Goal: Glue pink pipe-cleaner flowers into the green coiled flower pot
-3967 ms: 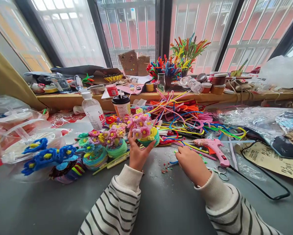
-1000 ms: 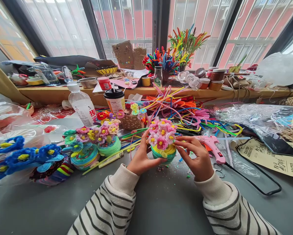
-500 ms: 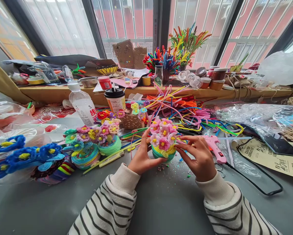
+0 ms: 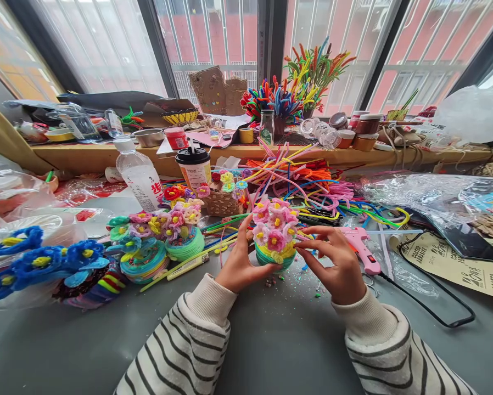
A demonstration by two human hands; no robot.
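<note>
A small pipe-cleaner flower pot (image 4: 285,262) in teal and yellow stands upright on the grey table in front of me. Its top carries several fuzzy pink flowers (image 4: 275,240) with yellow centres. My left hand (image 4: 241,258) wraps round its left side, thumb along the front and fingers behind. From the right, my right hand (image 4: 337,263) has its thumb and fingertips pinched at the pot's upper right edge, by the yellow band. Further left are more flower pots: a mint-green one (image 4: 185,247), a striped pastel one (image 4: 144,263) and one with large blue flowers (image 4: 40,260).
A pink glue gun (image 4: 364,251) with a black cord lies right of my right hand. Behind the pot is a heap of loose pipe cleaners (image 4: 312,181). A water bottle (image 4: 138,175) and a lidded cup (image 4: 194,167) stand back left. Crumbs and glitter dot the table.
My right hand has shifted very slightly at the pot's right edge, its wrist a touch to the right. The left hand and the pot look almost the same.
</note>
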